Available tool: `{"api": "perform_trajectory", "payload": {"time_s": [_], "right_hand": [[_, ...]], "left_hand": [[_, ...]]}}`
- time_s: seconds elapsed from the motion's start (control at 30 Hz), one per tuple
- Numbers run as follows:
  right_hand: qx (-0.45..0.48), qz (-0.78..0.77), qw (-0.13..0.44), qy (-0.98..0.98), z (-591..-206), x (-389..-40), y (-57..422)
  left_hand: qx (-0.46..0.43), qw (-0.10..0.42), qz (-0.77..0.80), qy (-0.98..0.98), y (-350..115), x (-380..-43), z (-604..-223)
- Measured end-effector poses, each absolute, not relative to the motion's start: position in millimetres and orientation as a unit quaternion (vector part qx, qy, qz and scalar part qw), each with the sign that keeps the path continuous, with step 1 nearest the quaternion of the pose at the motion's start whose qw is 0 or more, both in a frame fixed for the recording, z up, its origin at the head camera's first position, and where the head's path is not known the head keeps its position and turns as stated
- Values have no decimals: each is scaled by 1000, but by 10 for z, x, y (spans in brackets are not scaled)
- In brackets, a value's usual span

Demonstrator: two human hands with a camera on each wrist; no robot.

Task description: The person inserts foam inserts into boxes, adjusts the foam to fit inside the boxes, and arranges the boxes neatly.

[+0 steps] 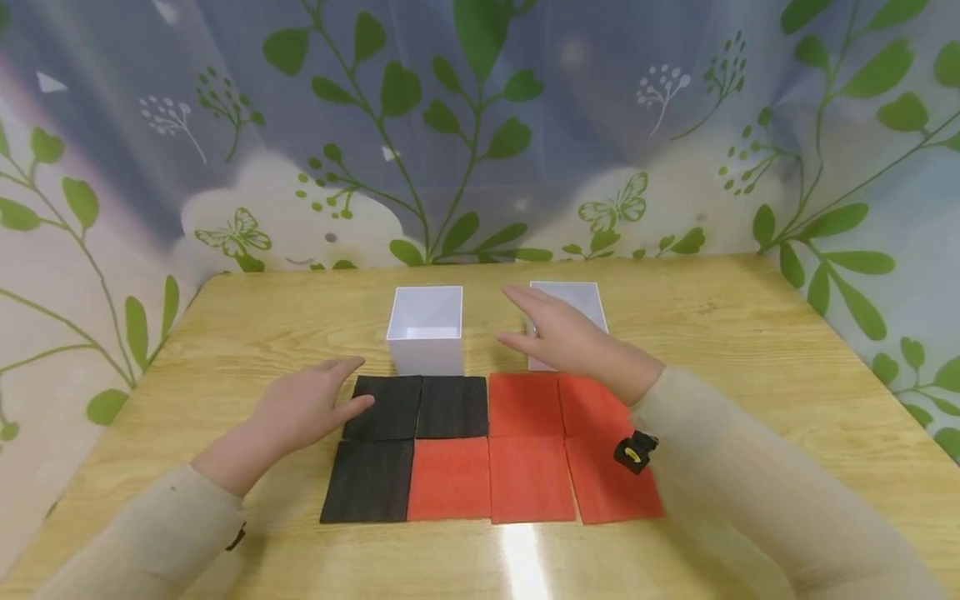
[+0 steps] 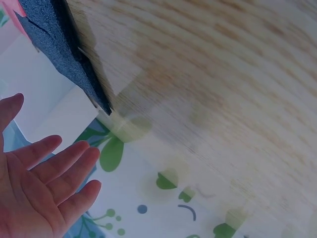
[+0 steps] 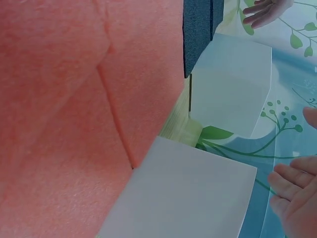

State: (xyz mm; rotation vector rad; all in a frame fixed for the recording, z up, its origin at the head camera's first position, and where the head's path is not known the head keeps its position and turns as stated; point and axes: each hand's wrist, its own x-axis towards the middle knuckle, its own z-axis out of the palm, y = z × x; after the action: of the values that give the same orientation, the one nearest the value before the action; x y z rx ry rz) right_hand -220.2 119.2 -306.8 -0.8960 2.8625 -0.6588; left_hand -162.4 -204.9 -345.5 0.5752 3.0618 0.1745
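Observation:
Black and red squares lie edge to edge in two rows on the table. Black squares (image 1: 372, 481) fill the left side, and red squares (image 1: 532, 479) the middle and right. My left hand (image 1: 300, 408) hovers at the left edge of the black ones, fingers extended and holding nothing. Over the right white box (image 1: 570, 293) my right hand (image 1: 570, 337) is held with straight fingers and nothing in its grasp, partly hiding that box. The left white box (image 1: 426, 354), open at the top, stands just behind the black squares. In the left wrist view the left palm (image 2: 29, 198) shows bare.
The wooden table (image 1: 247, 333) reaches back to a curtain (image 1: 480, 150) printed with leaves and butterflies, which also hangs at both sides. A small black device (image 1: 636, 452) sits at the right sleeve cuff. Light glares on the table's front.

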Motion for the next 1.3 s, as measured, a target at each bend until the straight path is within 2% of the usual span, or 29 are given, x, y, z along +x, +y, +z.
{"api": "perform_trajectory", "payload": {"time_s": [0.73, 1.3], "right_hand": [[-265, -267, 48, 925, -2948, -2390, 940], [-243, -348, 129, 896, -3262, -2448, 473]], "left_hand": [[189, 11, 56, 980, -1993, -1714, -3351], [171, 32, 83, 981, -2097, -1615, -3436]]}}
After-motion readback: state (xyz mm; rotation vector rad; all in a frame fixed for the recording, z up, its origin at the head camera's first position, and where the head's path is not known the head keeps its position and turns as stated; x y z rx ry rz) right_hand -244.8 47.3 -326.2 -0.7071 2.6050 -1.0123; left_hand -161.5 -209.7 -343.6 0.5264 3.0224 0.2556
